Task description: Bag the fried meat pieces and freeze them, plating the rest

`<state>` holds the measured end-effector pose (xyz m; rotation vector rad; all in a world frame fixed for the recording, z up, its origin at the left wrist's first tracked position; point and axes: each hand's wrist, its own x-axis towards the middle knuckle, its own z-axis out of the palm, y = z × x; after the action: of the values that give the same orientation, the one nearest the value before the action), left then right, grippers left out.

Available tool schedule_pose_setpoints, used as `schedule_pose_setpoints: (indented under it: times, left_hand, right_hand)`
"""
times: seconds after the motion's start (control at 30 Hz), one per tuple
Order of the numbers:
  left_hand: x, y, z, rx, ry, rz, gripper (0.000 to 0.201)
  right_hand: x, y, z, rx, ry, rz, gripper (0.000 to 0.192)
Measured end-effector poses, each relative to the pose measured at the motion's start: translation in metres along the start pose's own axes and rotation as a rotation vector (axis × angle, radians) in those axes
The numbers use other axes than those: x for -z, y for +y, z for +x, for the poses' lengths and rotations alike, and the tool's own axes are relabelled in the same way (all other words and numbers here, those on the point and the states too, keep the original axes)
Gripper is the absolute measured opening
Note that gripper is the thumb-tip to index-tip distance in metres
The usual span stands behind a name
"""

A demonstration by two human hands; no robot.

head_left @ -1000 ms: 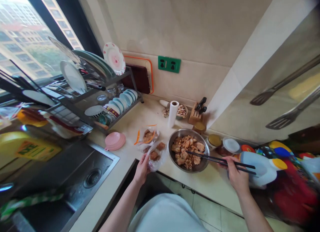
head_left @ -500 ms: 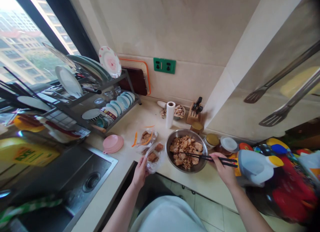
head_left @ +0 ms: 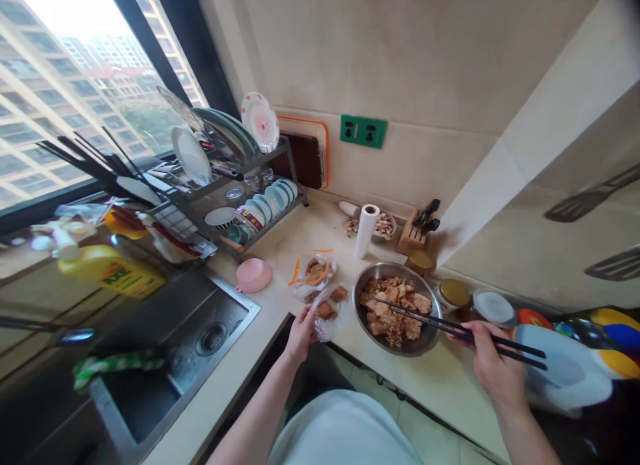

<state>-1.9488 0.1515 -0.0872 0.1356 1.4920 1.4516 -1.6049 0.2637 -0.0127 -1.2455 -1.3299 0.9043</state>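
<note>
Where the counter meets the window on the far left, a yellow bottle (head_left: 111, 273) lies by the sink (head_left: 165, 358); behind the sink stands a dish rack (head_left: 225, 185) with plates upright on top and blue bowls in a row below; a pink lid (head_left: 253, 275) lies on the counter (head_left: 450, 385) just beside the rack's foot; further right, a clear bag (head_left: 314, 273) with brown pieces and an orange strip rests apart from the others; in front of it the left hand (head_left: 301, 330) is closed on the near edge of a second bag (head_left: 330, 311), which sits at the counter's front edge just beside the bowl and holds what look like brown meat pieces, though the blur leaves that uncertain; a paper roll (head_left: 367, 230) stands upright behind, near a knife block (head_left: 414, 233) at the wall; the steel bowl (head_left: 356, 298) is full of browned meat; black chopsticks (head_left: 440, 323) lie across its right rim, their tips over the meat; the right hand (head_left: 493, 368) grips them at the far end, fingers curled round both sticks; jars (head_left: 454, 293) with gold and white lids stand just past the bowl; a white bottle (head_left: 563, 375) lies at the far right.
</note>
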Motion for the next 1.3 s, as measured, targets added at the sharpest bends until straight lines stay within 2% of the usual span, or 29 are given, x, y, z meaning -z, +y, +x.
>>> schedule_pose_setpoints:
  times: [0.07,0.2,0.27,0.3,0.37,0.53,0.63,0.7,0.83,1.0,1.1,1.2,1.3]
  left_hand:
    - [0.001,0.000,0.001,-0.001,0.003,-0.002,0.057]
    - [0.001,0.000,0.002,0.008,-0.004,-0.003,0.054]
    - [0.002,0.000,0.003,0.013,-0.007,-0.009,0.054]
    - [0.002,-0.001,0.003,0.016,-0.008,-0.014,0.055]
    - [0.004,-0.002,0.005,0.020,-0.008,-0.024,0.056]
    - [0.007,-0.004,0.009,0.030,-0.008,-0.045,0.058]
    - [0.007,-0.005,0.008,0.027,-0.017,-0.062,0.055]
    - [0.007,-0.005,0.008,0.025,-0.018,-0.057,0.052]
    - [0.008,-0.006,0.009,0.018,-0.024,-0.041,0.045]
    - [0.008,-0.006,0.010,0.031,-0.008,-0.027,0.040]
    - [0.006,-0.005,0.007,0.026,-0.009,-0.012,0.046]
    - [0.004,-0.001,0.004,0.019,-0.009,0.023,0.053]
    - [0.003,0.002,0.002,0.025,-0.005,0.063,0.052]
  right_hand:
    - [-0.032,-0.006,-0.006,-0.042,-0.090,0.086,0.034]
    - [-0.116,-0.012,-0.025,-0.032,-0.270,0.104,0.037]
    - [-0.141,-0.013,-0.032,0.008,-0.334,0.078,0.038]
    - [-0.145,-0.012,-0.034,0.028,-0.347,0.060,0.038]
    - [-0.134,-0.012,-0.034,0.053,-0.309,0.041,0.037]
    - [-0.051,-0.002,-0.020,-0.027,-0.016,0.069,0.035]
    - [-0.022,0.017,-0.018,-0.100,0.046,0.069,0.038]
    - [-0.020,0.030,-0.020,-0.130,0.056,0.082,0.040]
    - [-0.037,0.042,-0.022,-0.133,0.045,0.119,0.040]
    - [-0.055,0.040,-0.018,-0.121,0.022,0.141,0.038]
    - [-0.062,0.036,-0.017,-0.168,-0.013,0.124,0.044]
    - [-0.057,0.034,-0.018,-0.173,0.002,0.110,0.046]
    - [-0.041,0.035,-0.016,-0.160,0.007,0.089,0.044]
